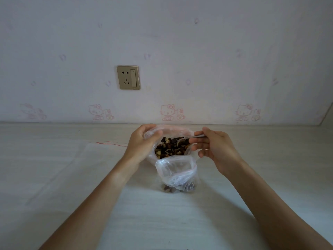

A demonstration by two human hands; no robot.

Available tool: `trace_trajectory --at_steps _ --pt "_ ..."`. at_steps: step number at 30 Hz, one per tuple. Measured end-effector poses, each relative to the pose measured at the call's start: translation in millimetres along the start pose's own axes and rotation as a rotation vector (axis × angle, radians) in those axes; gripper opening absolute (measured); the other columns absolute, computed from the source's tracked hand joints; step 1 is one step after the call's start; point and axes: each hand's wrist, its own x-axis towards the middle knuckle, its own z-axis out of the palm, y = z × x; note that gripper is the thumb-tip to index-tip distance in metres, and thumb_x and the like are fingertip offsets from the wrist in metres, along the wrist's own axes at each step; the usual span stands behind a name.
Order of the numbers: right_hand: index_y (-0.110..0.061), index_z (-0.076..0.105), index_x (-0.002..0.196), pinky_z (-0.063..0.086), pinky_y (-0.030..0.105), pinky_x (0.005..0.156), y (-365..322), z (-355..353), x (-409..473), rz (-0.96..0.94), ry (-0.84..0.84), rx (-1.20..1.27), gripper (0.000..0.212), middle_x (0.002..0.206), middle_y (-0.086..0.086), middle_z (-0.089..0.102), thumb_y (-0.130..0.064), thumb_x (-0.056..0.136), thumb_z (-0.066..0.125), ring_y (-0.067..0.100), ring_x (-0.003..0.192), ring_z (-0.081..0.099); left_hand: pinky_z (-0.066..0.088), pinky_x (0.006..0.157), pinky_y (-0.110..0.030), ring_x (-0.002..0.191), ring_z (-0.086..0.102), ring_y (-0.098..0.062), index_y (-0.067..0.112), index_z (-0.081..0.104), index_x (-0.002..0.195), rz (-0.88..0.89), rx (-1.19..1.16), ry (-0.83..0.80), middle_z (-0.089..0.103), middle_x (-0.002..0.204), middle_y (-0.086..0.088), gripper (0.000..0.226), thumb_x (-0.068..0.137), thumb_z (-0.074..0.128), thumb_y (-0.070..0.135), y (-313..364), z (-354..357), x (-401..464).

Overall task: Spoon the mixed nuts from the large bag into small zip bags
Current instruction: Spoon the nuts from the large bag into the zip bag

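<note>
The large bag point(153, 150) of mixed nuts point(171, 147) stands open on the table point(72, 177), the small zip bag point(177, 174) just in front, touching it. The left hand point(142, 143) grips the large bag's rim with curled fingers. The right hand point(214, 149) pinches a spoon point(187, 138), its bowl among the nuts.

clear plastic bags point(175, 170), spoon point(193, 137) — seemingly metal

My left hand point(142, 143) and right hand point(214, 148) flank the large bag point(171, 141), and the small zip bag point(177, 173) stands just near of it. The desk point(252, 177) lies open right and near; flat bags point(90, 152) lie left, the wall point(180, 69) close behind.
</note>
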Motion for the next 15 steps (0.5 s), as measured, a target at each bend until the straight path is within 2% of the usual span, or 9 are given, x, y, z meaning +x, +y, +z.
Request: trace_trajectory --at_steps 4,8,12,14,15 --pt "0.003 0.068 0.102 0.046 0.029 0.042 -7.4 -3.1 -3.3 -0.014 -0.001 0.04 0.038 0.085 0.021 0.077 -0.024 0.112 0.042 0.024 0.057 0.066 0.041 0.092 -0.014 0.122 0.058 0.003 0.03 0.068 0.127 0.011 0.018 -0.012 0.067 0.125 0.021 0.036 0.093 0.074 0.041 5.9 -14.2 -0.4" --pt "0.001 0.067 0.095 0.041 0.028 0.04 -12.9 -5.2 -3.1 -0.04 -0.013 0.083 0.04 0.074 0.018 0.073 -0.026 0.111 0.042 0.024 0.052 0.062 0.041 0.099 -0.017 0.124 0.054 0.006 0.029 0.07 0.123 0.128 0.173 0.02 0.065 0.124 0.024 0.029 0.095 0.073 0.036 9.7 -21.3 -10.1" --pt "-0.003 0.065 0.088 0.037 0.026 0.038 -17.0 -10.0 -2.3 -0.07 -0.042 0.1 0.04 0.065 0.015 0.068 -0.028 0.11 0.043 0.024 0.047 0.056 0.04 0.077 -0.009 0.1 0.059 0.01 0.029 0.071 0.109 0.306 0.433 0.147 0.065 0.104 0.025 0.014 0.095 0.073 0.03 15.0 -28.4 -27.9" --pt "-0.005 0.065 0.085 0.034 0.025 0.038 -18.1 -11.3 -3.1 -0.083 -0.05 0.076 0.04 0.062 0.013 0.066 -0.03 0.109 0.045 0.024 0.044 0.054 0.042 0.069 -0.013 0.083 0.063 0.005 0.032 0.072 0.095 0.322 0.513 0.128 0.069 0.093 0.019 0.002 0.094 0.072 0.034 20.7 -32.3 -39.4" --pt "-0.006 0.064 0.083 0.033 0.024 0.037 -18.8 -11.3 -3.6 -0.09 -0.047 0.058 0.041 0.061 0.013 0.065 -0.031 0.109 0.045 0.024 0.043 0.053 0.045 0.066 -0.018 0.077 0.065 0.002 0.033 0.072 0.088 0.272 0.527 0.076 0.071 0.086 0.016 0.01 0.094 0.07 0.04 23.6 -33.2 -45.2"
